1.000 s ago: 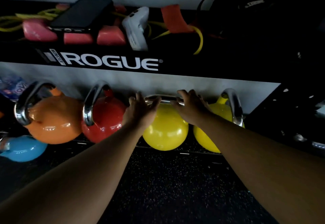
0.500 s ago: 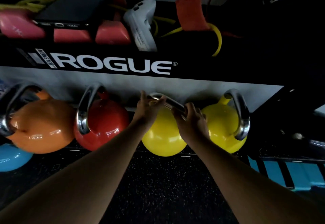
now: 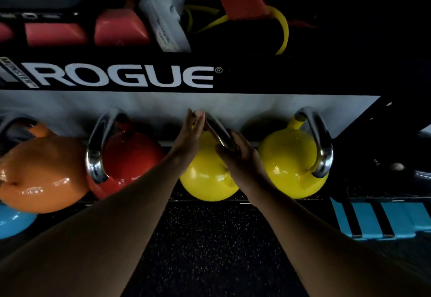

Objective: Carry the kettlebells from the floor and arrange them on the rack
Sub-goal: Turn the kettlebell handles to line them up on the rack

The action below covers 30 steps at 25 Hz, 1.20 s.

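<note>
As the handle (image 3: 219, 133) of the yellow kettlebell (image 3: 207, 180) is turning from crosswise toward 5 o'clock, the right hand (image 3: 242, 159) is gripping it and the left hand (image 3: 189, 135) is pressing it straight-fingered. The bell is sitting on the rack (image 3: 279, 79), probably nearly arranged.

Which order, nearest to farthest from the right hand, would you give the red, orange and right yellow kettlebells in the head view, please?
The right hand grips the handle of the middle yellow kettlebell.
1. The right yellow kettlebell, just to its right.
2. The red kettlebell, to the left, past the left hand.
3. The orange kettlebell, far left.
</note>
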Tool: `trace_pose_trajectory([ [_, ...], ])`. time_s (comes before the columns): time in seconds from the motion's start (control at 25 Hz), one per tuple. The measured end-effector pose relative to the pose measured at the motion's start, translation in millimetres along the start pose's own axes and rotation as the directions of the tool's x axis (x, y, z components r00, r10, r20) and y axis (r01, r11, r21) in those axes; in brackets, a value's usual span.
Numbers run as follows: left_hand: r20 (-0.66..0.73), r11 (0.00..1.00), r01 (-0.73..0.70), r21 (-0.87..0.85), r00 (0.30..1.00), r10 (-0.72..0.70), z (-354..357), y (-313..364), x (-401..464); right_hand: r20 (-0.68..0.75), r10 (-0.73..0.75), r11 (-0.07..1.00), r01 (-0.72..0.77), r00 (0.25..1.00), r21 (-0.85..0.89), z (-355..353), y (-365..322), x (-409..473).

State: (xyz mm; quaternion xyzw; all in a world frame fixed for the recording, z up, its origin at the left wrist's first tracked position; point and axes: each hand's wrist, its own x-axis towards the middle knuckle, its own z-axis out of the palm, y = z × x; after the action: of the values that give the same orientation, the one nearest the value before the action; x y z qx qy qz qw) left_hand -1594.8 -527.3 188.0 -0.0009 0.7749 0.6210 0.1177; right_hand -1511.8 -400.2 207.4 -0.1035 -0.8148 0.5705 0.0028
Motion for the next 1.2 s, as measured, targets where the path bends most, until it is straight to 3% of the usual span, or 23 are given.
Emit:
trace_pose_trajectory([
  [0.12,-0.107,0.997,-0.046,-0.070,0.993,0.038,-1.0,-4.1,6.8,0.037,0.070,0.990,-0.074,0.997,0.116,-2.9,-3.0,3.9],
  [0.32,0.125,0.993,-0.115,0.025,0.986,0.111,-4.8,-5.9,25.1,0.054,0.030,0.974,-0.042,0.998,0.221,16.7,-3.2,-7.8],
  [0.48,0.107,0.994,-0.105,-0.012,0.989,0.105,2.8,-11.9,27.8,0.014,0.116,0.864,-0.108,0.993,0.492,25.0,-4.3,-14.5],
  [0.8,0.173,0.983,0.033,-0.181,0.985,-0.001,1.8,1.4,30.8,-0.032,0.120,0.840,-0.084,0.992,0.536,57.4,-12.7,-12.9],
  [1.2,0.158,0.982,-0.004,-0.190,0.987,0.035,4.9,-9.3,36.8,-0.008,0.138,0.817,-0.109,0.990,0.567,39.5,-7.6,-7.3],
])
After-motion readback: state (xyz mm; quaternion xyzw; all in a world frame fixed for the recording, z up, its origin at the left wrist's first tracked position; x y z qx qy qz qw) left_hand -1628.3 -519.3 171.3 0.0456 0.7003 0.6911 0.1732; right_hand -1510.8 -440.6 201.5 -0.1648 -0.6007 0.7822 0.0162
